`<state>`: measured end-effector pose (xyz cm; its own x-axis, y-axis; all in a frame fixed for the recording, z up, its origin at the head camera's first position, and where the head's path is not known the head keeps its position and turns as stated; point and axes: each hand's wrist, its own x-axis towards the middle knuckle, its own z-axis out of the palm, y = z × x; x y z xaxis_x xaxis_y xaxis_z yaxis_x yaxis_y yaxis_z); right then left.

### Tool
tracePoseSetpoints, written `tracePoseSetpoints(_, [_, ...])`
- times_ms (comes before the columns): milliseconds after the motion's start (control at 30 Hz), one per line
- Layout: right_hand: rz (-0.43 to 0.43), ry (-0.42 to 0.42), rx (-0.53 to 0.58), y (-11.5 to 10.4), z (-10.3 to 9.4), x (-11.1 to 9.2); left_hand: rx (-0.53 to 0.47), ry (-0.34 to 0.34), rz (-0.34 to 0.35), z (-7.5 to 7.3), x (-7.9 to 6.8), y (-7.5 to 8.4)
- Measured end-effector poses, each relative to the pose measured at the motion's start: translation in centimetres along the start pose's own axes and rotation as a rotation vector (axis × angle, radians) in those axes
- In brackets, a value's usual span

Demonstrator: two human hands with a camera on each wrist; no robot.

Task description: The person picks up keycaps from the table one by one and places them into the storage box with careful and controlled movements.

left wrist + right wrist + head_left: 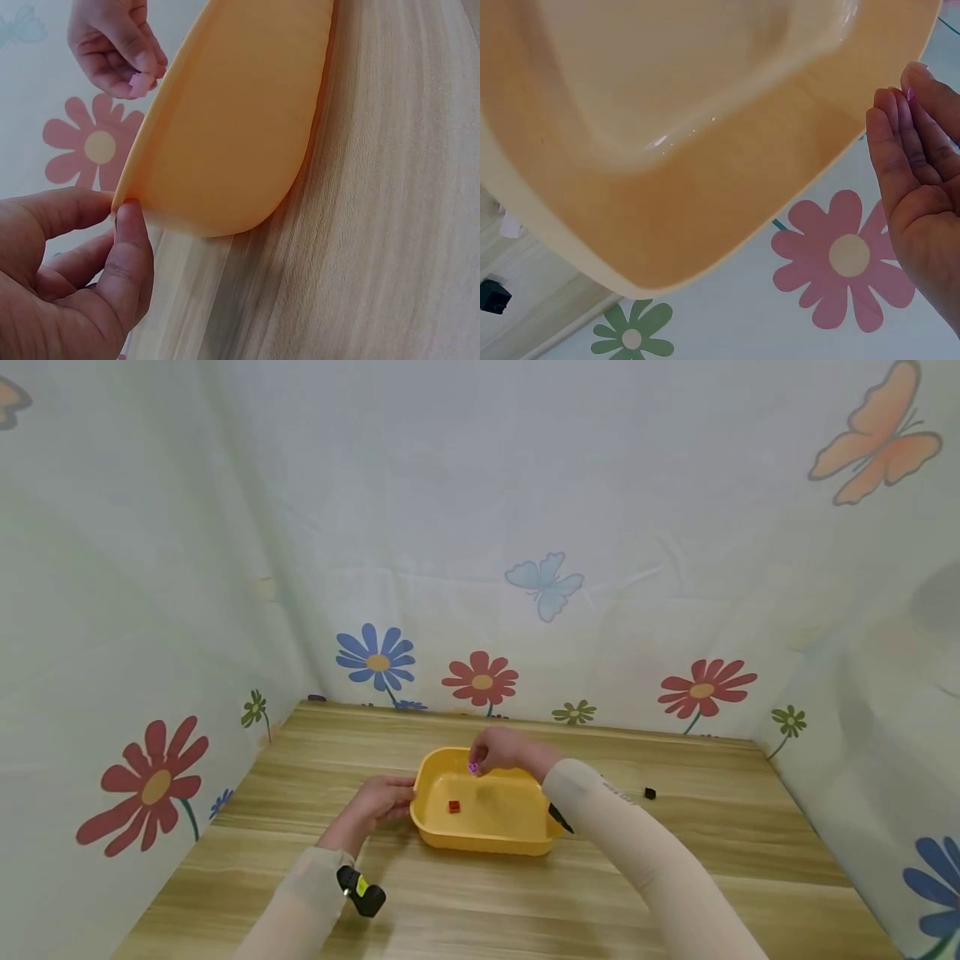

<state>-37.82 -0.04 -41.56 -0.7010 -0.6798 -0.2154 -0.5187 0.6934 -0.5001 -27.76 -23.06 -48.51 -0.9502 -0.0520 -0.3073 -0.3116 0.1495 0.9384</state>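
A yellow plastic basin (487, 843) stands on the wooden table. My left hand (380, 797) pinches its left rim between thumb and fingers, plainest in the left wrist view. Above the basin's far side, my right hand (506, 749) pinches a small pink toy brick (473, 768) between thumb and fingertips. Only a sliver of that brick shows in the right wrist view. Inside the basin, a small red toy brick (453, 807) lies on the floor toward the left. The right sleeve hides the basin's right end in the head view.
To the right of the basin, a small black brick (649, 793) lies on the wooden table (720, 852). Near it, a pale pinkish piece (510, 223) shows in the right wrist view. A flower-printed curtain (465, 510) surrounds the table's back and sides.
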Motion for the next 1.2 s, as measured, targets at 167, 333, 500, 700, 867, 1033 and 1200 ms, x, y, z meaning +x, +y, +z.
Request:
tracePoseSetpoints(167, [-0.001,-0.022,-0.028,0.3,0.8,0.3,0.016,-0.004,-0.002,0.1,0.2,0.0])
tracePoseSetpoints(333, [0.002,-0.017,-0.062,0.2,1.4,0.7,0.034,0.001,-0.006,-0.1,0.2,0.1])
tracePoseSetpoints(500, [0.007,-0.026,-0.094,-0.1,1.9,1.1,0.026,0.011,-0.008,-0.1,0.2,0.2])
tracePoseSetpoints(700, [0.006,-0.02,-0.152,0.1,3.3,1.7,0.025,0.007,0.004,0.0,0.4,-0.1])
tracePoseSetpoints(867, [0.023,-0.021,-0.179,0.2,4.1,2.0,0.029,0.017,0.007,0.2,0.4,-0.5])
tracePoseSetpoints(1033, [0.031,-0.039,-0.163,0.2,4.6,2.3,0.044,0.029,0.002,0.3,0.4,-0.5])
tracePoseSetpoints(1200, [0.051,-0.052,-0.167,-0.2,4.5,2.5,0.062,0.051,0.001,0.1,0.4,-0.3])
